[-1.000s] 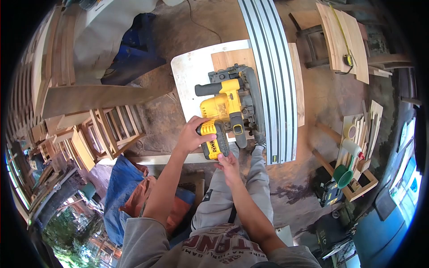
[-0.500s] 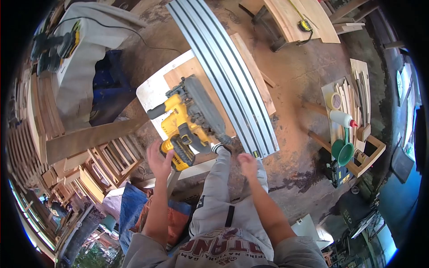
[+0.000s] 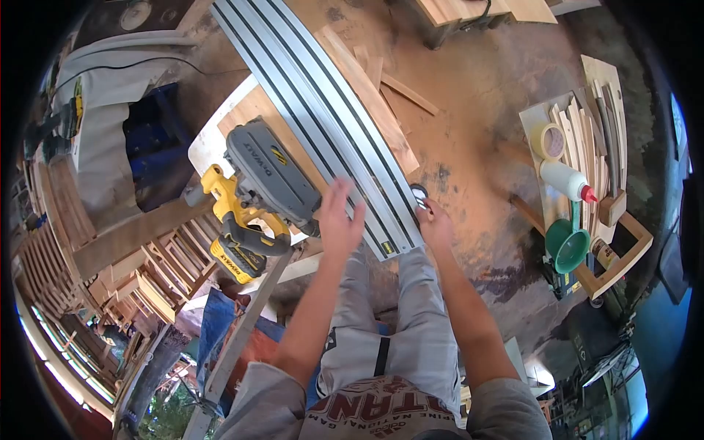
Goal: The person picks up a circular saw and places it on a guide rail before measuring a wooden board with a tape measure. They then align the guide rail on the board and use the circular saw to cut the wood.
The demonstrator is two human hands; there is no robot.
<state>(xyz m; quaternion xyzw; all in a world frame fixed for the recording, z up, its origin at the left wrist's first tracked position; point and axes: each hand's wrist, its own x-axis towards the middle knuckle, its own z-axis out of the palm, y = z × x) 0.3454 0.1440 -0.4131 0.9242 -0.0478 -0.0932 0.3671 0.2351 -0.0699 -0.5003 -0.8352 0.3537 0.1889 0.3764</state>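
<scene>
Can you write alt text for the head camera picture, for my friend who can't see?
Seen from above, a person's left hand and right hand are at opposite edges of a long silver rail, near its close end. A yellow and grey saw is to its left.

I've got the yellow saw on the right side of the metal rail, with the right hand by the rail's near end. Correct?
Not quite: the head view shows the yellow saw on the left side of the metal rail. The right hand is by its near end.
</scene>
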